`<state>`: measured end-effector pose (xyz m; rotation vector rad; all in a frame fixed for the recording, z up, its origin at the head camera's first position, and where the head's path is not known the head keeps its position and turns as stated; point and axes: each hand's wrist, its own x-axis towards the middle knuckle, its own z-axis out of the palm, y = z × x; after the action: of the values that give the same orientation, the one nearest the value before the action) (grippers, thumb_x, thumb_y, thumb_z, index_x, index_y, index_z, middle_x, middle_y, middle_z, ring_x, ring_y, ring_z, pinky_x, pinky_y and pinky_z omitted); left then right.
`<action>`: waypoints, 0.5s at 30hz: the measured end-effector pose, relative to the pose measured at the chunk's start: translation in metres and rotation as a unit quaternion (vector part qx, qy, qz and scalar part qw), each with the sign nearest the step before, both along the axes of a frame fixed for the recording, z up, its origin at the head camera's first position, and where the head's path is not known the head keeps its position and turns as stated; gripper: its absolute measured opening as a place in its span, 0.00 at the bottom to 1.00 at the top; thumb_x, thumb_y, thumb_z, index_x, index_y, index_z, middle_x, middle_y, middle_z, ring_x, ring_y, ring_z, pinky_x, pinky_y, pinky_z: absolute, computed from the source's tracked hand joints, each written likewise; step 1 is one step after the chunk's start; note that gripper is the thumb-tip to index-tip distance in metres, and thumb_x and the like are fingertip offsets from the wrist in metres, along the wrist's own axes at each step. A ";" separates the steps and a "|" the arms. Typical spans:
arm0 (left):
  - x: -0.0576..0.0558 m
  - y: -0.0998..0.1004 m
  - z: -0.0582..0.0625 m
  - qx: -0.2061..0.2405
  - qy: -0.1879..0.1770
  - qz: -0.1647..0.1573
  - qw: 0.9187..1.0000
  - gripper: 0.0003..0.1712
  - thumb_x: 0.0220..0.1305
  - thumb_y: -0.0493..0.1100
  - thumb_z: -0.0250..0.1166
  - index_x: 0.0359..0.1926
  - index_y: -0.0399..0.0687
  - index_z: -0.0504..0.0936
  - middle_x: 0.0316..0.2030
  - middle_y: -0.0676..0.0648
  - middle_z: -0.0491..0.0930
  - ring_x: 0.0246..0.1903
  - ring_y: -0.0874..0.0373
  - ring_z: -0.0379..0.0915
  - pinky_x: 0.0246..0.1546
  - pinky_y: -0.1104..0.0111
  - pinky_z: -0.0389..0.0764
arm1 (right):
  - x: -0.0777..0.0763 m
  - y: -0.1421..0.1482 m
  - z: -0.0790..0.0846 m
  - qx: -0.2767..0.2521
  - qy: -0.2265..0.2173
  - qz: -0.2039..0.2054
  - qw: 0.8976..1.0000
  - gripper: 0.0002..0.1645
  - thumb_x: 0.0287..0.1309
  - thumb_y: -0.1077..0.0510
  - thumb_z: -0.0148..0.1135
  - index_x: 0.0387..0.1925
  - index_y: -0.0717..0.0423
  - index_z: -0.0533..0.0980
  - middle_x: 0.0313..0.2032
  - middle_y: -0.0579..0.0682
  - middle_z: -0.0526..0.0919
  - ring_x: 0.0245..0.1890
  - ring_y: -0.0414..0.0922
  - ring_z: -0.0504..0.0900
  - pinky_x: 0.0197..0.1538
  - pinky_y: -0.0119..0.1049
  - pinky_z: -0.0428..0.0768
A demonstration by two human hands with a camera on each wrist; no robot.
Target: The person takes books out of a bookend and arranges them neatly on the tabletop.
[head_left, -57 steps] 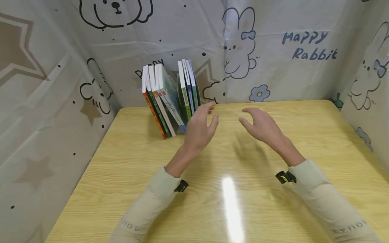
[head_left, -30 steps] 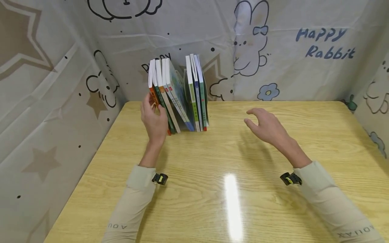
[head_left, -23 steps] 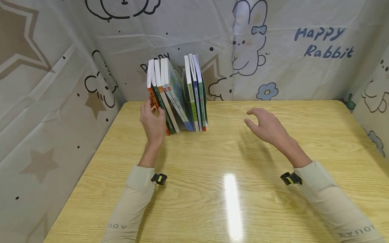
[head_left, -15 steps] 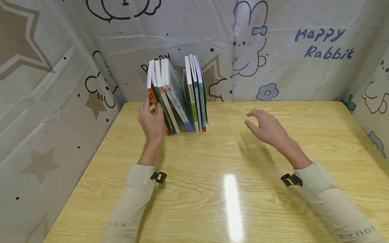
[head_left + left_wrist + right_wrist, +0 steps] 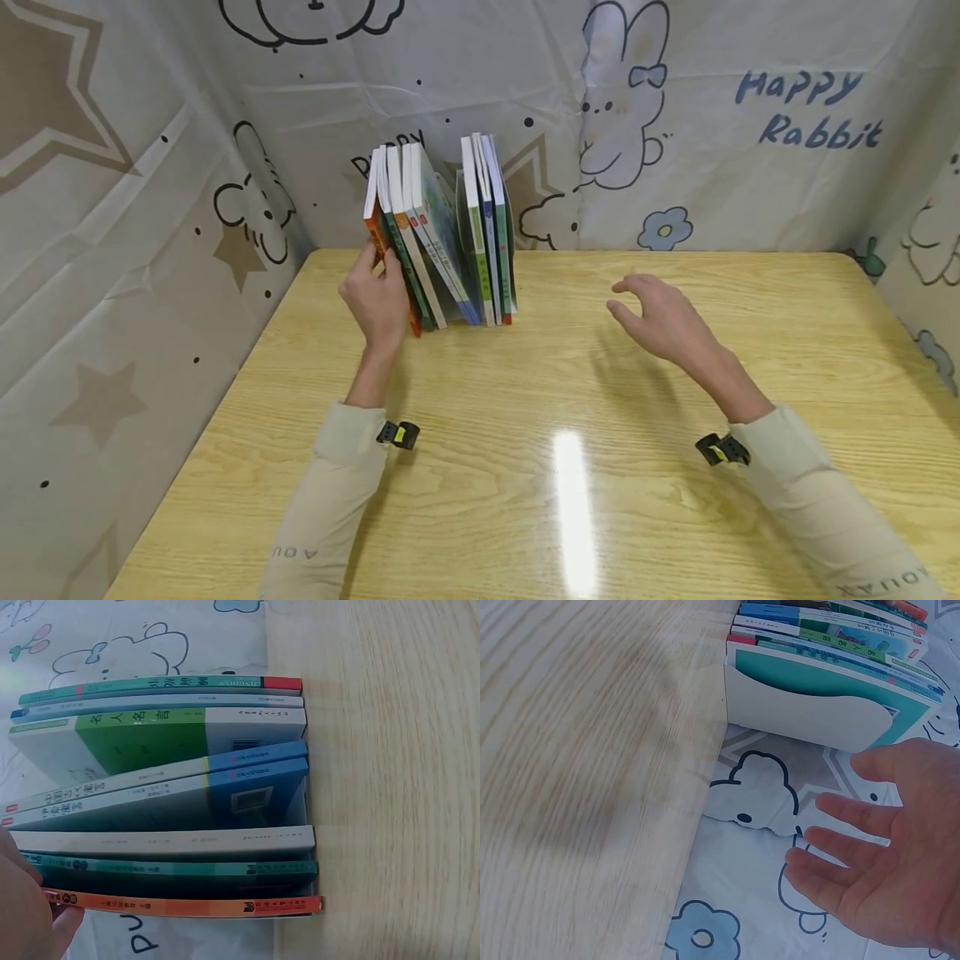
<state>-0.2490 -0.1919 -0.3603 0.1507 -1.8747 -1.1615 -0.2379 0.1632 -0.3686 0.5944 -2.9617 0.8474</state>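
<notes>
My left hand (image 5: 375,300) pinches the thin orange-spined book (image 5: 187,905) at the left end of a row of upright books. In the left wrist view, the thumb and a finger of that hand (image 5: 22,907) are at the upper part of its spine. Beside it lean a dark green book (image 5: 187,867), a pale book (image 5: 172,840) and two blue-and-white books (image 5: 259,784). A white book holder (image 5: 802,712) encloses the right end of the row. My right hand (image 5: 660,317) hovers over the table with fingers spread and nothing in it.
A green-and-white book (image 5: 142,742) and other thin books stand in the holder's right part, past a gap. The wooden table (image 5: 480,467) ends at a printed cloth (image 5: 465,100) behind and at the left.
My left hand has gone left from the front of the row to the orange book, whose top now tilts slightly away from its neighbour. The right hand has hardly moved.
</notes>
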 end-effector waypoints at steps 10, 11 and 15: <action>0.018 0.003 0.013 -0.019 0.013 0.007 1.000 0.11 0.69 0.34 0.60 0.47 0.33 0.86 0.41 0.38 0.86 0.41 0.54 0.84 0.40 0.62 0.85 | -0.001 -0.001 -0.001 -0.008 0.009 0.008 1.000 0.27 0.75 0.50 0.50 0.60 0.69 0.73 0.66 0.68 0.67 0.68 0.65 0.63 0.67 0.61 0.62; 0.021 0.003 0.014 -0.021 0.014 0.010 1.000 0.11 0.68 0.34 0.60 0.46 0.33 0.86 0.40 0.38 0.86 0.40 0.54 0.85 0.40 0.62 0.85 | -0.001 -0.002 -0.002 -0.010 0.010 0.009 1.000 0.27 0.75 0.50 0.50 0.60 0.69 0.73 0.66 0.68 0.67 0.68 0.65 0.63 0.67 0.61 0.62; 0.032 0.003 0.018 -0.024 0.019 0.009 0.999 0.11 0.67 0.32 0.60 0.45 0.32 0.86 0.39 0.37 0.86 0.40 0.52 0.86 0.41 0.63 0.85 | -0.001 -0.003 -0.003 -0.016 0.017 0.010 1.000 0.26 0.74 0.51 0.51 0.60 0.68 0.73 0.66 0.68 0.68 0.67 0.65 0.63 0.66 0.61 0.63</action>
<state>-0.2168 -0.1894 -0.3424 0.1164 -1.8633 -1.0987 -0.2386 0.1597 -0.3712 0.6313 -2.9113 0.8771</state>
